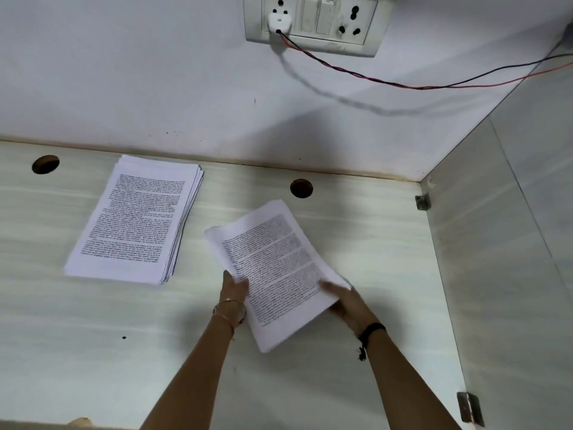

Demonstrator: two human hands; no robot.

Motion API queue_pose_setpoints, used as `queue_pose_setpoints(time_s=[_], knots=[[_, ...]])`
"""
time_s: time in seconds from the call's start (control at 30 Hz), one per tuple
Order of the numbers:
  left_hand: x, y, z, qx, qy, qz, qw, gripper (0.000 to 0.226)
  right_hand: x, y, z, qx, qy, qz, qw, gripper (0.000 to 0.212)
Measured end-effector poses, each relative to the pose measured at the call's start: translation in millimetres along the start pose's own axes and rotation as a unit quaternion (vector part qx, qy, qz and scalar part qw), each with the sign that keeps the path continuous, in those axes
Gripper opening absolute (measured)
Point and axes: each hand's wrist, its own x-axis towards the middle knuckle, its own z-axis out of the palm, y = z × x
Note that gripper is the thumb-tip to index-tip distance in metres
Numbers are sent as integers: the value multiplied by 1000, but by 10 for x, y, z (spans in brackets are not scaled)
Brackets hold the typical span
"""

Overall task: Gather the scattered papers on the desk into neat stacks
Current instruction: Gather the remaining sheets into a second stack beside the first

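Note:
A bundle of printed papers (273,268) is held over the middle of the pale desk (356,231), turned at an angle. My left hand (234,290) grips its left edge, thumb on top of the sheet. My right hand (344,301) holds the right edge, with its fingers partly under the bundle. A second stack of printed papers (136,218) lies flat at the back left of the desk, its edges slightly fanned on the right side.
Two round cable holes (45,164) (301,188) sit near the desk's back edge. A side panel (502,243) walls off the right. On the wall above, a switchboard (316,23) holds a white plug (279,21) with red and black wires running right.

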Motion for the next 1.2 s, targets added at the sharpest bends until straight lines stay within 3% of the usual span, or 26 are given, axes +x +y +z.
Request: queue_pose_setpoints(time_s=[0.07, 0.1, 0.23, 0.37, 0.47, 0.53, 0.77, 0.87, 0.97, 1.07, 1.2], knots=[[90, -32, -197, 77, -25, -5, 997, 81, 62, -92, -42, 16, 31, -15, 999, 36], [99, -24, -270, 115, -43, -8, 992, 85, 109, -143, -46, 4, 49, -7, 999, 31], [47, -4, -384, 234, -78, 14, 969, 66, 360, -214, 94, -142, 90, -4, 986, 20], [105, 99, -378, 233, 33, 73, 969, 56, 517, -205, 437, -323, 146, -81, 932, 33], [184, 238, -332, 272, 17, 117, 955, 58, 605, -189, 626, -360, 199, -108, 905, 37], [226, 294, -308, 310, 6, 121, 943, 61, 629, -192, 709, -390, 185, -107, 896, 50], [248, 373, -174, 359, 55, 89, 927, 57, 710, -259, 777, -367, 167, -127, 906, 57], [293, 413, -147, 330, 71, 107, 935, 53, 779, -333, 762, -282, 226, -127, 924, 55], [392, 481, -120, 299, 56, 89, 949, 55, 843, -329, 754, -272, 189, -102, 938, 50], [426, 549, -83, 313, 41, 84, 945, 57, 916, -329, 724, -219, 222, -91, 946, 44], [455, 620, -44, 326, 36, 84, 941, 61, 920, -374, 701, -216, 198, -99, 951, 38]])
